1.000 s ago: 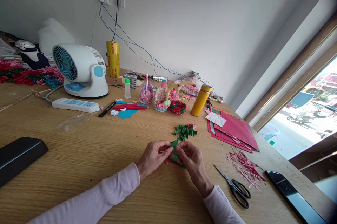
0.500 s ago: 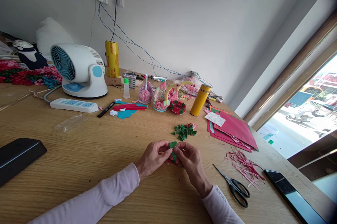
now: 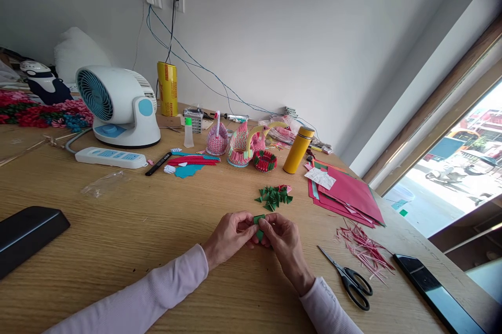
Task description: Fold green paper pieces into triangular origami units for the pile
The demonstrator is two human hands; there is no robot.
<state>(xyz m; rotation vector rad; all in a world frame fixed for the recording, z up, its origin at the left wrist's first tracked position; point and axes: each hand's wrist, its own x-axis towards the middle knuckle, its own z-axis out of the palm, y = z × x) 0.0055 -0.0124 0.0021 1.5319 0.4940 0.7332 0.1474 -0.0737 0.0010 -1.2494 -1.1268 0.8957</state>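
Near the table's front middle, my left hand (image 3: pixel 232 233) and my right hand (image 3: pixel 283 234) meet over a small green paper piece (image 3: pixel 259 219). Both are closed, thumbs and fingertips pinching the paper from either side. Part of it is hidden by my fingers, so its exact folds do not show. Just beyond lies a pile of folded green paper triangles (image 3: pixel 274 197), with a bit of pink at its back. Scissors with black handles (image 3: pixel 349 276) lie to the right of my right hand, blades pointing away.
Pink paper strips (image 3: pixel 364 248), a stack of coloured paper sheets (image 3: pixel 349 190) and a phone (image 3: pixel 435 287) lie on the right. Farther back stand a yellow bottle (image 3: pixel 298 150), a red-green paper ring (image 3: pixel 264 161) and folded-paper swans (image 3: pixel 240 146). A fan (image 3: pixel 121 106) and power strip (image 3: pixel 112 158) are left.
The green paper's upper part has tipped and sits slightly lower between my fingertips. Both hands stay almost in the same place, still pinching it.
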